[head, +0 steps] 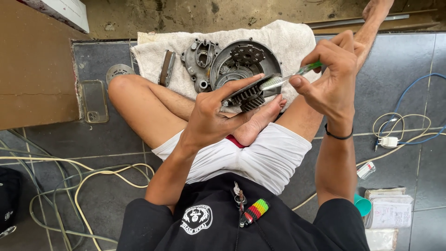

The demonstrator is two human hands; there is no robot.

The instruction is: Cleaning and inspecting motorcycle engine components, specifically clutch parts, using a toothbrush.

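Observation:
I sit cross-legged on a dark tiled floor. My left hand (218, 114) grips a dark metal gear wheel (246, 96) with teeth on its hub, held over my foot. My right hand (332, 76) pinches a toothbrush (288, 79) with a green and clear handle. Its bristles rest on the gear's upper edge. Just beyond, a white towel (288, 39) carries a round metal housing with a sprocket (246, 58), a grey engine cover (200, 62) and a small flat part (167, 67).
A phone in a clear case (94, 101) and a round perforated metal disc (118, 72) lie left on the tiles. Yellow and grey cables (79, 186) coil at the lower left. White and blue cords (399, 125), a small bottle, a teal cup (362, 204) and papers (388, 211) lie right.

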